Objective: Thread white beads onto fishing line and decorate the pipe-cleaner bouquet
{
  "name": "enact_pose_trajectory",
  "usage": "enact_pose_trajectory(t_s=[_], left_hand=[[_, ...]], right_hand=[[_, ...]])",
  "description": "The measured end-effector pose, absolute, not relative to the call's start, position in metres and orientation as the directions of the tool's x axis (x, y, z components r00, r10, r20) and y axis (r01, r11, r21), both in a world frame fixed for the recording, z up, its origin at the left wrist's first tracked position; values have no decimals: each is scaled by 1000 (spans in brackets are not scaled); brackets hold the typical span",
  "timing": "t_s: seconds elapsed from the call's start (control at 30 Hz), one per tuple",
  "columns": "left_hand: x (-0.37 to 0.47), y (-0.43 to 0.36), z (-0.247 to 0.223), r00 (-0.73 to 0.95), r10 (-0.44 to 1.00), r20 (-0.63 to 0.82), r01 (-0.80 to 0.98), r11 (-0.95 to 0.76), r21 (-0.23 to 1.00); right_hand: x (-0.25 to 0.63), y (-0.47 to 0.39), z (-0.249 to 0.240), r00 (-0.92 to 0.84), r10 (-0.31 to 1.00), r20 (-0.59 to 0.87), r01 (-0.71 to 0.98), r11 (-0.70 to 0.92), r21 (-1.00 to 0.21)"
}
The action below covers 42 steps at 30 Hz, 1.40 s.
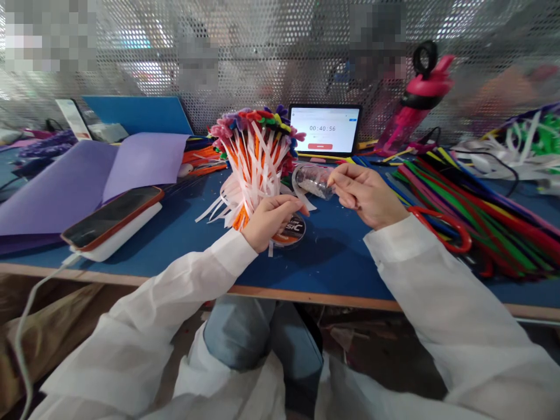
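Note:
A bundle of pipe-cleaner flowers [258, 151] with orange stems and white ribbons stands on the blue table. My left hand [273, 219] is in front of its lower right side, thumb and fingers pressed together. What they pinch is too thin or hidden to make out. Just under that hand lies a round spool with a black and orange label [292, 230]. My right hand [365, 192] is closed in a pinch beside a clear plastic container [315, 181]; I cannot tell whether it touches the container or holds something thin.
Colourful pipe cleaners [485, 216] and red-handled scissors [446, 230] lie at right. Behind them stands a pink bottle [415, 99]. A tablet [324, 129] showing a timer is at the back. Purple sheets [70, 181] and a phone [114, 217] with a cable lie at left.

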<state>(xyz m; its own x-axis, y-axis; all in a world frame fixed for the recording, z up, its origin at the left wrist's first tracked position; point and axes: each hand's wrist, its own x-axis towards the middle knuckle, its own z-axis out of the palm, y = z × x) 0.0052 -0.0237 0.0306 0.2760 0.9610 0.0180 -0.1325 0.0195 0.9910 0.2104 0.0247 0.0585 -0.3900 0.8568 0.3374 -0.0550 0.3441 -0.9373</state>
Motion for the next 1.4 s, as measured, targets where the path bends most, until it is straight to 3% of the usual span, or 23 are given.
enact_pose_trajectory(t_s=[0.1, 0.2, 0.3, 0.67, 1.0, 1.13, 1.4], left_hand=[[2, -22, 31, 327, 944, 39, -125, 2, 992], [-1, -19, 32, 413, 911, -18, -134, 81, 988], [-1, -16, 32, 431, 902, -29, -159, 108, 981], [1, -16, 29, 376, 909, 180, -261, -83, 962], [-7, -10, 31, 303, 945, 119, -282, -31, 959], [-6, -8, 32, 303, 937, 171, -241, -98, 966], [-4, -7, 44, 357, 926, 128, -145, -80, 986]], right_hand=[[210, 22, 61, -346, 804, 483, 102, 544, -833], [208, 16, 66, -363, 764, 533, 201, 623, -756], [205, 10, 69, -396, 748, 532, 249, 645, -722], [204, 14, 60, -475, 700, 533, 358, 707, -610], [212, 23, 61, -411, 726, 552, 408, 688, -600], [206, 19, 57, -419, 689, 591, 433, 724, -537], [202, 18, 51, -464, 640, 612, 463, 764, -449]])
